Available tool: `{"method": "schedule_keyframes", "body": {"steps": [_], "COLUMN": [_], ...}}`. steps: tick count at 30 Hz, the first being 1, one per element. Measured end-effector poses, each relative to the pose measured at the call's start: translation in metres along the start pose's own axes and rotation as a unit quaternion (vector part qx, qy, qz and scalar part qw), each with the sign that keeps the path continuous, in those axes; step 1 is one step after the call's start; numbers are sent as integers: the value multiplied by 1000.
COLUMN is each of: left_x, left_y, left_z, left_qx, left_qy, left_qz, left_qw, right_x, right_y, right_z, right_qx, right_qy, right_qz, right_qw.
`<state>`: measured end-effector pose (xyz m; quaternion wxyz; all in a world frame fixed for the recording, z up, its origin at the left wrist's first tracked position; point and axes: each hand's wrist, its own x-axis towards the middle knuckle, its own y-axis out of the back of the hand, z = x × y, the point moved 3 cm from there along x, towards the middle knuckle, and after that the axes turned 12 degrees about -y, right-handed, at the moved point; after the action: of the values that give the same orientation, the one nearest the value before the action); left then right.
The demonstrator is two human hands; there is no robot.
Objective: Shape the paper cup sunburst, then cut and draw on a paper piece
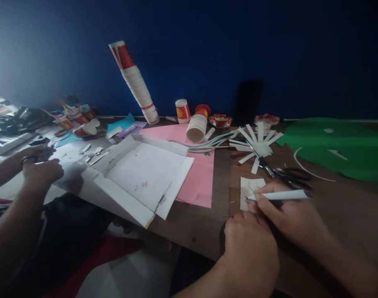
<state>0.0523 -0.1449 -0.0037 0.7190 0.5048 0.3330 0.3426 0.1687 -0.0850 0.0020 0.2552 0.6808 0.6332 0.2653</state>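
Note:
A white marker pen is pinched in my right hand, its tip against a small piece of white paper that bears a few drawn lines. My left hand is closed, its curled fingers at the paper's lower edge; the fingertips are mostly hidden. Just beyond my right hand lie black-handled scissors, their blades reaching to a white paper cutout with strips spread out like rays.
A white cardboard tray overlaps pink paper. Behind stand a leaning stack of paper cups and a red-and-white cup. Green sheet material lies right. At left, another person's hands hold scissors.

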Motion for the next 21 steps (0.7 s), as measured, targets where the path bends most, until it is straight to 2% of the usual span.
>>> {"method": "schedule_keyframes", "body": {"steps": [5,11,21], "left_x": [0,0,0], "left_y": [-3,-1,-4], "left_z": [1,1,-1], "left_qx": [13,10,30], "left_qy": [2,3,-6], "left_qz": [-4,-4,30], "left_qw": [1000,1000,999], "right_x": [-1,0,1], "right_y": [4,2,-2], "right_z": [-2,-2,3], "right_qx": [8,10,-11], "right_qy": [31,35,-25], "right_qz": [38,29,2], "right_qw": [999,999,1000]}}
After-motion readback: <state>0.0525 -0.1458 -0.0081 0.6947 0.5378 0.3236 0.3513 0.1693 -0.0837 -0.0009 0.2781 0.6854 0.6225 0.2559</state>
